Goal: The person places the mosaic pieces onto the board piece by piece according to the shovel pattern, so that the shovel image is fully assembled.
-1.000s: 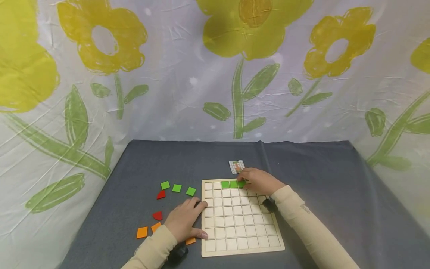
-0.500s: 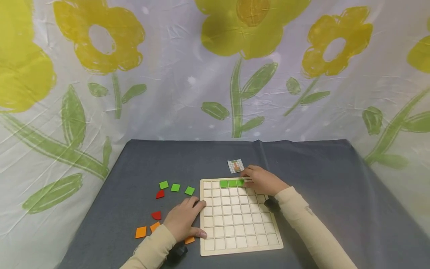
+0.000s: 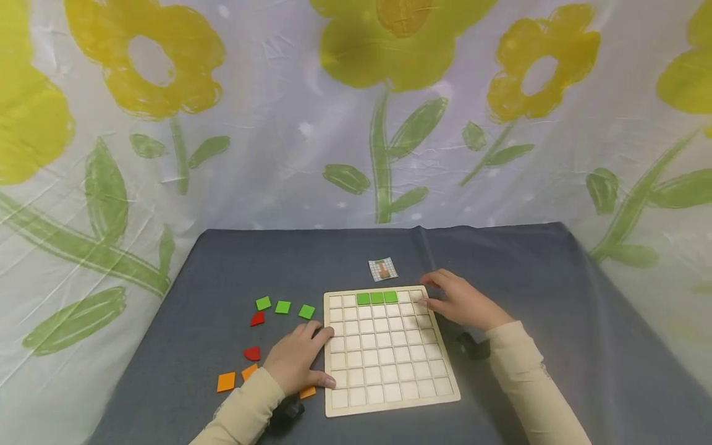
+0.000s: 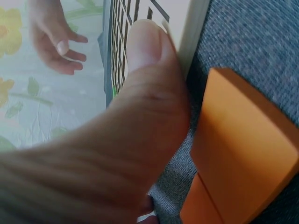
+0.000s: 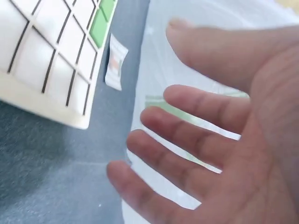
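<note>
Green tile row point(image 3: 377, 298) left-right, far end of board point(image 3: 388, 356).

Table surface point(image 3: 289, 259) in a cloth-screened booth; the wider setting cannot be told.
Cloth point(image 3: 267, 154) printed with yellow flowers point(image 3: 194, 43) rises like walls behind the far edge and along the left and right edges; grey fabric point(image 3: 517, 259) covers the surface to both far corners.

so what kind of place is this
Probably a staged indoor booth for tabletop activities: a flower-printed sheet encloses the back and sides of a grey cloth-covered table, where a gridded board holds green tiles.
</note>
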{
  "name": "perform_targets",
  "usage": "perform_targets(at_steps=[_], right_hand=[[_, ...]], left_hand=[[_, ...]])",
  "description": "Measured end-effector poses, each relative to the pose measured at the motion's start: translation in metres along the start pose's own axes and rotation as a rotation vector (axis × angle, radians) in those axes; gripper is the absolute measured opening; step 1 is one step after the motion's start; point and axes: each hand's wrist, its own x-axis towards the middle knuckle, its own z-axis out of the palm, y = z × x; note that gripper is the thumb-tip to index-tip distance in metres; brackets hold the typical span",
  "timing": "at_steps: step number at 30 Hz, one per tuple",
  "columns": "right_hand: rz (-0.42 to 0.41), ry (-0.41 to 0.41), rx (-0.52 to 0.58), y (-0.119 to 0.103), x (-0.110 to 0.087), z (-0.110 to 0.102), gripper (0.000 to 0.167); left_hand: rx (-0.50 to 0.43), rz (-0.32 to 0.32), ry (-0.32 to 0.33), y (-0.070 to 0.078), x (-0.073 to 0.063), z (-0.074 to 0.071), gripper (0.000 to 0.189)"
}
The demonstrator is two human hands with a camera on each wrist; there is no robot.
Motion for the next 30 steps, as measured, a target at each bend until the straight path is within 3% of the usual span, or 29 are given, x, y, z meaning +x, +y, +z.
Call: perform_targets(at_steps=[8, 13, 16, 22, 26, 30], right_hand=[[0.136, -0.171, -0.052, 0.014, -0.006, 0.008, 0.081], [0.127, -0.196, -0.066, 0.025, -0.010, 0.012, 0.089], [0.137, -0.207, -0.044, 0.031, -0.013, 0.014, 0.094], [0.141, -0.221, -0.057, 0.034, -0.012, 0.023, 0.097], [0.138, -0.214, -0.067, 0.032, -0.012, 0.024, 0.096], [0.140, -0.190, -0.075, 0.033, -0.015, 0.021, 0.094]], left_hand=[[-0.010, -0.005, -0.011, -0.001, -0.001, 0.002, 0.082], [-0.011, 0.014, 0.007, -0.002, 0.000, 0.001, 0.082], [-0.037, 0.011, -0.016, -0.003, 0.000, 0.001, 0.080], [-0.188, -0.076, -0.072, -0.013, -0.008, -0.004, 0.069], [-0.206, -0.142, -0.013, -0.023, -0.012, -0.020, 0.057], [-0.098, -0.154, 0.105, -0.040, -0.010, -0.036, 0.048]])
